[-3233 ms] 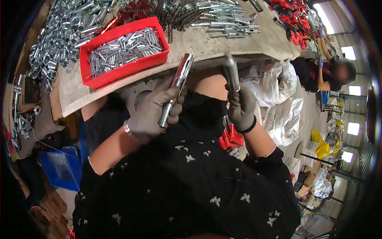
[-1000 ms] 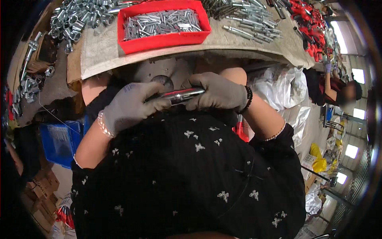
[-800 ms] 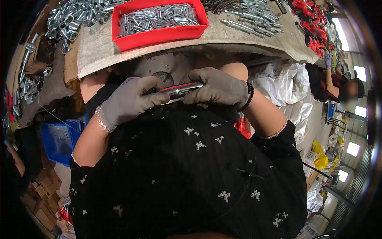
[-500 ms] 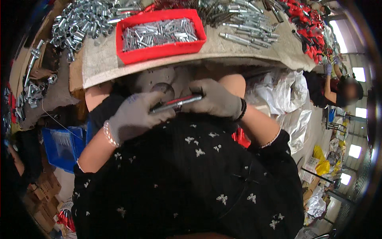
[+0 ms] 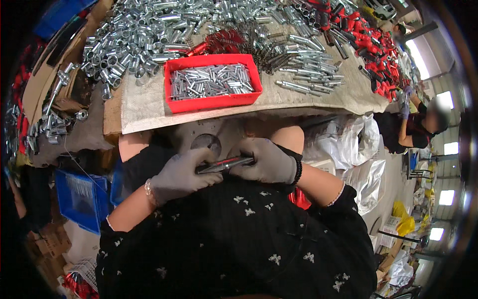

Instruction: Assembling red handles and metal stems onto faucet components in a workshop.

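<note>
Both my hands wear grey gloves and meet in my lap, below the table edge. My left hand and my right hand grip the two ends of one slim metal rod with a red stripe, held nearly level between them. Straight ahead on the table stands a red tray filled with short silver pins.
The workbench carries heaps of silver sleeves, dark springs, long silver rods and red-handled parts. A blue crate sits low at the left. White sacks lie at the right, near another person.
Three seconds ago each hand held its own metal piece upright; now the pieces are joined into one rod held level in my lap. The view has tilted up over the table.
</note>
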Motion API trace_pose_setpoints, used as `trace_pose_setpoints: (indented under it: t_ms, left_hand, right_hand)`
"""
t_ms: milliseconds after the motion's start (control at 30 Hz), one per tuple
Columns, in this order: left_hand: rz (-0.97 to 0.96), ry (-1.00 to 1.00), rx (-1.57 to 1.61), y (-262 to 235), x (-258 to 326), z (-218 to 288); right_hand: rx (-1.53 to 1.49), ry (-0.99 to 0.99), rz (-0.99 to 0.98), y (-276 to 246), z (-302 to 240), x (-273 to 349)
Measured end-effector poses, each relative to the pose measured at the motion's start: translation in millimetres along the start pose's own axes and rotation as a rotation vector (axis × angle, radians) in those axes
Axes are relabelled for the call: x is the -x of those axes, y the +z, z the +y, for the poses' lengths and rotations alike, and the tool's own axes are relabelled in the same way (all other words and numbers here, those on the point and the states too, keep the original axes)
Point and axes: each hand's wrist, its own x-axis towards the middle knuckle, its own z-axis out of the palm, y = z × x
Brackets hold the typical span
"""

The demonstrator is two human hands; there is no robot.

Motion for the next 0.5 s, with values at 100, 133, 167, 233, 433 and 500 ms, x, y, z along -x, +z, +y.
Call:
trace_pose_setpoints:
  t_ms: [100, 133, 167, 233, 433, 500]
  left_hand:
    - [0.062, 0.061, -0.273, 2.6, 2.4, -6.3]
    - [0.110, 0.147, -0.261, 5.8, 0.4, -17.7]
    - [0.152, 0.239, -0.250, 5.7, -0.7, -23.0]
    - [0.198, 0.200, -0.246, 0.6, 7.3, -28.3]
    - [0.328, 0.087, 0.390, -9.7, 30.1, -25.2]
    - [0.327, -0.020, 0.598, -13.8, 33.7, -18.5]
  right_hand:
    - [0.155, -0.218, 0.079, 12.9, 2.6, -10.5]
    - [0.161, -0.232, 0.072, 13.8, -2.2, -17.9]
    - [0.205, -0.236, 0.047, 13.2, -8.3, -25.7]
    - [0.385, -0.204, -0.086, 3.6, -20.2, -42.9]
    - [0.176, -0.268, 0.236, -82.9, -76.2, -146.3]
    - [0.473, -0.357, 0.315, -104.1, -64.5, -198.2]
